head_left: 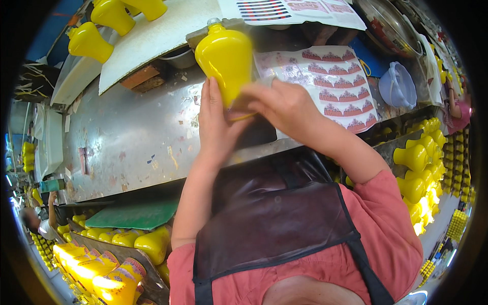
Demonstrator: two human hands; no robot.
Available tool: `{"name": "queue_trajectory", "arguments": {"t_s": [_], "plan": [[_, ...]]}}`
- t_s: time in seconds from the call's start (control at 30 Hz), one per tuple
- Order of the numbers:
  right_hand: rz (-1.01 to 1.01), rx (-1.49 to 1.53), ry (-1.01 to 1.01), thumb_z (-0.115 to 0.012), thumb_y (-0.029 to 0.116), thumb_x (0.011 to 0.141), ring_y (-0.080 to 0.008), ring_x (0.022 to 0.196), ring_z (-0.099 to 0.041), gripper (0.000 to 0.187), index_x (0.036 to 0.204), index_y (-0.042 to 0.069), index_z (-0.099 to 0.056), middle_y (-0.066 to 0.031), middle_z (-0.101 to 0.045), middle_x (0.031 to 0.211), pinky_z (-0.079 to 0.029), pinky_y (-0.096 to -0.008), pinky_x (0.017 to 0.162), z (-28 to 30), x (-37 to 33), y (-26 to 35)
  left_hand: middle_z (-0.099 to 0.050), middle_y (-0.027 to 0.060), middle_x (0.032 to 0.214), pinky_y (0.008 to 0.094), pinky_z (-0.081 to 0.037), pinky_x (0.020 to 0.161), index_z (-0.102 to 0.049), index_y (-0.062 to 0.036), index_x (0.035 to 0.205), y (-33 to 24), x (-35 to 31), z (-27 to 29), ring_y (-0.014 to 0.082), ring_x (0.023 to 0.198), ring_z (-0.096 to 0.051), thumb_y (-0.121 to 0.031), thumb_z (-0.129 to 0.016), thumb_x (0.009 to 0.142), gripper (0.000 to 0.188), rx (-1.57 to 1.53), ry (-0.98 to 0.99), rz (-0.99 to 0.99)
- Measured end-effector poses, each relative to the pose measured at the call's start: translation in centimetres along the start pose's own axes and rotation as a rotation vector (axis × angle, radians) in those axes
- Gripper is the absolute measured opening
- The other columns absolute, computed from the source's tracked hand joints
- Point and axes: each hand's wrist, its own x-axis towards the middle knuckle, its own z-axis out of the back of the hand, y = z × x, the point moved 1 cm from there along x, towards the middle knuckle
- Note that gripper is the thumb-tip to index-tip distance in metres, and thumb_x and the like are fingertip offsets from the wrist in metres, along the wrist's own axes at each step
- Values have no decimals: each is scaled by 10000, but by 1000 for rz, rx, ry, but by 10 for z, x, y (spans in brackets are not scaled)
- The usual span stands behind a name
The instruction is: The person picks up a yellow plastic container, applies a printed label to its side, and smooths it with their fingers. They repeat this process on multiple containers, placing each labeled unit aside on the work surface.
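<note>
A glossy yellow vase-shaped bottle [223,53] lies tilted over the metal bench, its clear glass neck pointing away from me against a worn grey block [194,37]. My left hand [216,114] grips the lower end, its fingers stretched along the left side and the thumb near the base. At the base's right side is my right hand [279,101], fingers bent and pinched together. Motion blur hides what they hold; something pale shows by the fingertips. A yellowish curved rim is visible between the hands. Right of the bottle lies a sheet of pink-and-purple decals [340,84].
A lilac bucket [396,86] stands right of the decals. More yellow bottles [91,43] lie on a white board [147,38] at far left. Decorated bottles [112,277] fill a rack at lower left; plain ones [417,157] are racked at right. People work farther off.
</note>
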Motion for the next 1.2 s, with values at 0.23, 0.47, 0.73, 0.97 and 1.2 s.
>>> {"name": "queue_trajectory", "arguments": {"t_s": [0.23,0.47,0.73,0.97,1.2], "plan": [[-164,114,44,-766,79,850,-311,792,-696,318,1160,89,-695,-126,-730,936,-568,-388,698,3,0,3,-359,217,1535,423,-476,1061,-386,-112,1575,-15,1,-5,316,1144,-539,-122,-941,631,1095,239,-46,12],[-451,301,15,-722,144,894,-338,805,-741,279,1158,74,-663,-180,-731,930,-582,-387,698,3,-10,16,-361,226,1546,436,-431,1119,-379,-81,1576,-2,1,-3,388,1355,-489,-127,-896,700,1018,50,-25,28],[-753,453,41,-656,194,949,-205,753,-705,280,1193,61,-620,-141,-712,853,-546,-322,713,-14,-39,9,-354,224,1541,430,-451,1063,-397,-72,1563,-14,4,1,369,1216,-532,-134,-892,681,1013,244,-8,-24],[-831,500,96,-613,146,968,-122,786,-647,247,1183,27,-585,-81,-692,876,-529,-302,702,-15,-44,13,-365,227,1525,420,-403,1118,-317,-75,1598,3,0,-2,385,1304,-484,-119,-901,686,1083,50,47,83],[-633,524,83,-612,133,971,-112,795,-650,251,1199,35,-575,-69,-698,869,-533,-310,711,-14,-44,20,-327,244,1572,427,-387,1132,-296,-55,1598,-14,2,-9,386,1399,-422,-99,-881,708,1066,322,-7,53]]}}
